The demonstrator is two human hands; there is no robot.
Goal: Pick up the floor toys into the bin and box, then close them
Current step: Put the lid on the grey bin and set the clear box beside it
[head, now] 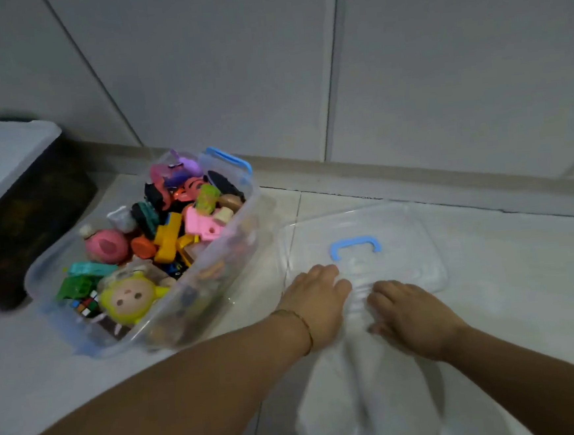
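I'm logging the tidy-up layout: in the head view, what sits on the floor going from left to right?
dark bin with a white lid → clear box of toys → clear lid with a blue handle. The left hand and right hand overlap that lid's near edge, so they are left out of the order.

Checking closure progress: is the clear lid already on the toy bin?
No, the clear lid lies on the floor beside the open toy bin.
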